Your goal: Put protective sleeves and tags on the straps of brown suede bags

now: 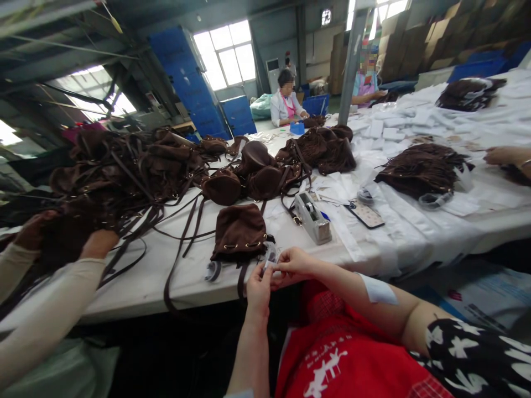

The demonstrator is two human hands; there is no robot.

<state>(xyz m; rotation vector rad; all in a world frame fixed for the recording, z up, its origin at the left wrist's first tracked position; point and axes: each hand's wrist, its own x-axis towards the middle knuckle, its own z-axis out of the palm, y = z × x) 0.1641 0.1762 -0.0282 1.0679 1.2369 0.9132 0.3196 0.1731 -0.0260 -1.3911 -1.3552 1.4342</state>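
Note:
A small brown drawstring bag (239, 229) with metal eyelets lies near the front edge of the table. At its right corner, a piece of clear plastic wrapping (271, 253) stands up, seemingly around a strap or ring. My left hand (259, 286) pinches this wrapping from below, thumb and fingers together. From the right, the fingers of my right hand (296, 262) close on the same wrapping, almost touching the left fingertips. A similar wrapped ring (213, 271) sits at the bag's left corner. The fine detail between my fingertips is too small to make out.
A grey tape dispenser (313, 218) and a phone (365, 214) lie to the right. Brown bags (166, 166) pile up at left and behind, with loose straps. A fringed bag (423, 168) lies at right. Co-worker's hands (99, 243) work at left; others sit across the table.

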